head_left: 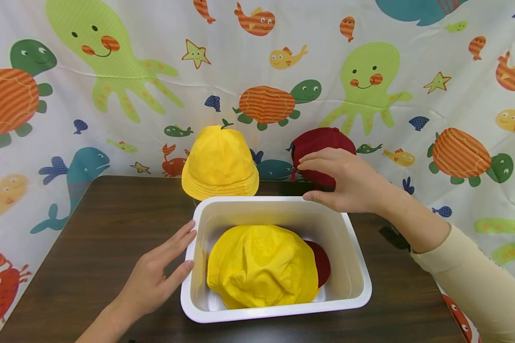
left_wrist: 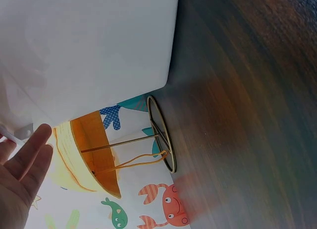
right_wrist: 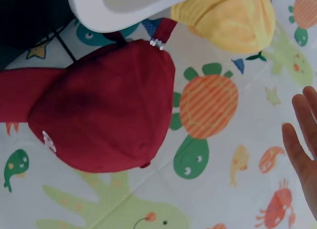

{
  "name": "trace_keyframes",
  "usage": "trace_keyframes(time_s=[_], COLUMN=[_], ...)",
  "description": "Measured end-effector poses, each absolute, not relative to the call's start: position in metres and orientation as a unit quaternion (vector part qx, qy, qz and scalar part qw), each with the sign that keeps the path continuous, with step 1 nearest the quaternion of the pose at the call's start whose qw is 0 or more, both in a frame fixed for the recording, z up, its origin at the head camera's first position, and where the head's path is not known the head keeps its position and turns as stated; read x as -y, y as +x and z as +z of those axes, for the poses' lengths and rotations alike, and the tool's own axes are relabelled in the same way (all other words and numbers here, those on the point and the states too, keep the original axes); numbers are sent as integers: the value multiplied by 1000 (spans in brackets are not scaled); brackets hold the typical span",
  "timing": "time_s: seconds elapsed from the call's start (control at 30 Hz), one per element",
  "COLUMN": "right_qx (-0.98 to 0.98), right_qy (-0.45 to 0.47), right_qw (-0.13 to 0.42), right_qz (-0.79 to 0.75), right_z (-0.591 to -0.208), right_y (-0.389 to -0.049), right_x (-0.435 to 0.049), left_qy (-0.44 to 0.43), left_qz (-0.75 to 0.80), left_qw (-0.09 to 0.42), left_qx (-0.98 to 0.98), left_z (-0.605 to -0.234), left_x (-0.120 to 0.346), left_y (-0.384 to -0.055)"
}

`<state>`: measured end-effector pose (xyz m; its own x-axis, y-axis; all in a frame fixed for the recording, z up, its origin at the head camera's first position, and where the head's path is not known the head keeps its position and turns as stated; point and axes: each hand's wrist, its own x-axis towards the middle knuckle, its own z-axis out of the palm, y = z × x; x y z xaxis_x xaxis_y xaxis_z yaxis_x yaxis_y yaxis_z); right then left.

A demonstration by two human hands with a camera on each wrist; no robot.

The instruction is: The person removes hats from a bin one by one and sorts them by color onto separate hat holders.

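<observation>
white rectangular plastic bin (head_left: 249, 209) sits on dark brown wood-grain counter (head_left: 103, 228), w/ a crumpled yellow cloth bucket hat (head_left: 262, 267) lying inside, crown up; a dark red rounded brim (head_left: 319, 261) pokes out from under its rt side, rest hidden. l hand (head_left: 154, 276) at bin's l side, fingers straight & a bit spread, tips touching the rim, gripping nothing. r hand (head_left: 339, 178), coming from a cream sleeve (head_left: 472, 276), hovers over bin's far rt corner, palm down, fingers slightly bent, thumb well apart, holding nothing; can't tell if thumb tip touches rim. behind r hand is a dark red cloth cap (head_left: 322, 140), partly covered by it in head view; r wrist cam shows the hand well apart from cap. behind bin's far lt corner: upright yellow cloth bucket hat w/ green stem (head_left: 221, 159), up on a thin metal wire stand (left_wrist: 119, 143) w/ ring base, per l wrist cam. backdrop is a white fabric curtain w/ sea-animal prints (head_left: 223, 28), incl. turtles, octopuses, fish & crabs.
</observation>
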<state>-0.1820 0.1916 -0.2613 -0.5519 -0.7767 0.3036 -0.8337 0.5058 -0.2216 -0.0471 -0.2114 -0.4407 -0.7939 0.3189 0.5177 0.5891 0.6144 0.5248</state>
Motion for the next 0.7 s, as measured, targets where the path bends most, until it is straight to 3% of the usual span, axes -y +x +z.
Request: trace_keyframes(time_s=[0.5, 0.7], right_qx=[862, 853], right_qy=[453, 468], right_qw=[-53, -68], right_qz=[222, 222], right_z=[-273, -280], right_y=[-162, -156], right_x=[-177, -170], left_qy=[-258, -255], left_qz=[-363, -363], left_qw=[183, 180], left_qx=[876, 878], left_z=[-442, -442], left_x=[212, 212], left_y=[-45, -44])
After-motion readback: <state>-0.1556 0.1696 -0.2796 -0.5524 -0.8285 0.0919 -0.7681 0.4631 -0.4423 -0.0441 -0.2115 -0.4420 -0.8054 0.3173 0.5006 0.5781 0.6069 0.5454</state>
